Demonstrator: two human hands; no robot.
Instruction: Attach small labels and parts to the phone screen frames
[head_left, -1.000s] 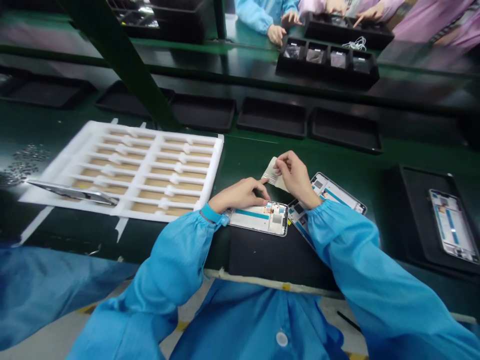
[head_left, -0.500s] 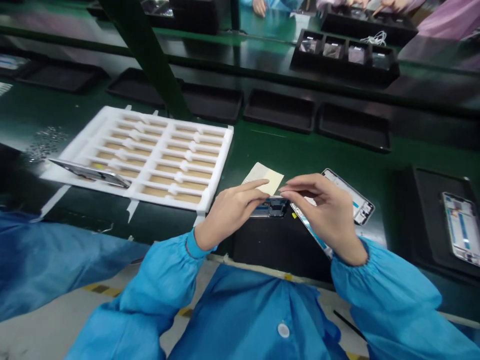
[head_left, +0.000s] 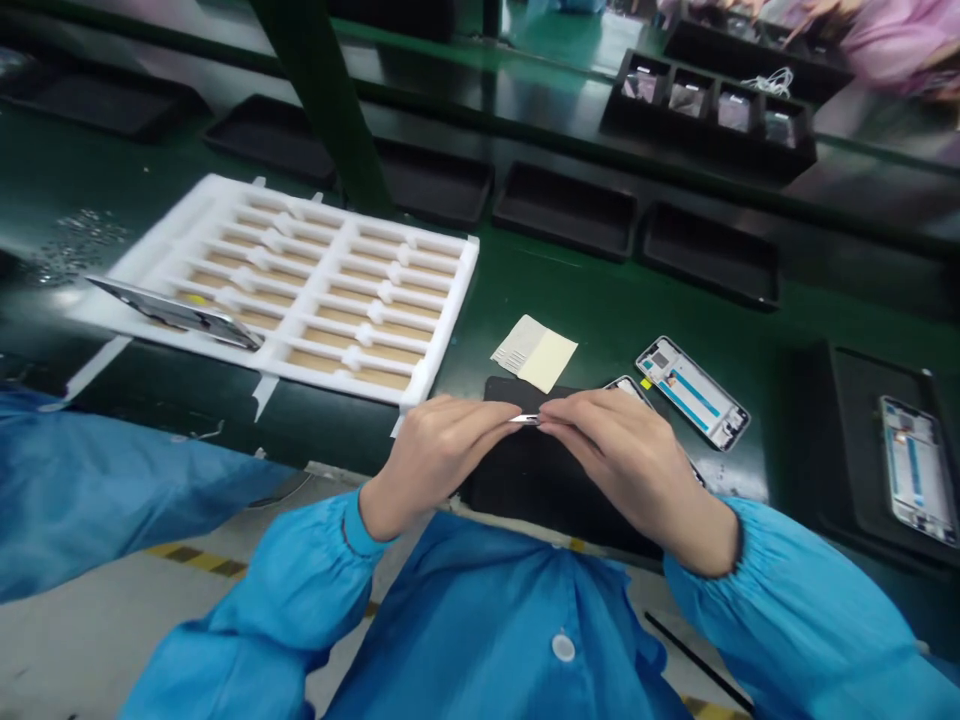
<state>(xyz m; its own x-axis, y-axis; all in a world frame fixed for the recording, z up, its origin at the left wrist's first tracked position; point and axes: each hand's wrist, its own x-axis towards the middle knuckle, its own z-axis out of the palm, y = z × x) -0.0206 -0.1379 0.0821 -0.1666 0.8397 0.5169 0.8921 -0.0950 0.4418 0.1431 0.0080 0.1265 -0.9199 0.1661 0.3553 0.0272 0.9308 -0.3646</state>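
Over the black mat (head_left: 517, 490), my left hand (head_left: 446, 450) and my right hand (head_left: 637, 460) pinch opposite ends of a phone frame (head_left: 529, 420). It is seen edge-on, and only a thin silver strip shows between the fingertips. Just beyond the mat lies a sheet of pale yellow stickers (head_left: 547, 360) with a lined white part. A second phone frame is partly hidden under my right hand. To the right, another phone frame (head_left: 697, 395) with blue strips lies face up, a yellow tab (head_left: 646, 383) at its corner.
At left is a white slotted foam tray (head_left: 450, 310), with a phone part (head_left: 180, 315) leaning across its near corner. Small loose metal pieces (head_left: 79, 240) lie beyond. Black trays (head_left: 566, 210) line the back by a slanted post (head_left: 322, 100). A phone frame (head_left: 916, 465) rests in the right-hand black tray.
The phone frame, face visible on the mat before, is now turned edge-on between both hands. Both hands have closed on it, a little nearer my body. The view has shifted slightly.
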